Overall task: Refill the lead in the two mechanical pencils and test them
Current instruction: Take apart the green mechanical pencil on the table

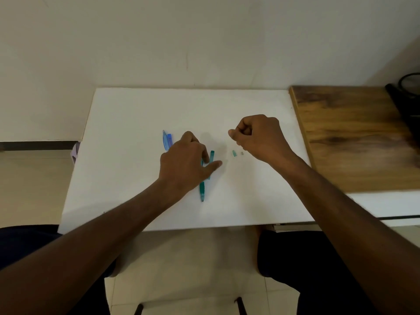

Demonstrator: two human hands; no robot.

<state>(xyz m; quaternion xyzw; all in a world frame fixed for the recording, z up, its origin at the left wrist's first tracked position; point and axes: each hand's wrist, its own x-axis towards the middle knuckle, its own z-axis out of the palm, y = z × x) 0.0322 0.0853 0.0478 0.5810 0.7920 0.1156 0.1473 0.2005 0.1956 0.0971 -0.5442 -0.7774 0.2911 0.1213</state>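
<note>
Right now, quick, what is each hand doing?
Left hand: open, fingers resting on the green pencil.
Right hand: fingers pinched shut; what it holds, if anything, cannot be told.

teal pencil [202,189] flat, tip toward viewer | blue pencil [165,140] flat, far left

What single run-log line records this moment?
left hand: on teal plastic mechanical pencil | right hand: pinched, contents unclear | blue plastic mechanical pencil: untouched | small teal cap: lying loose
</note>
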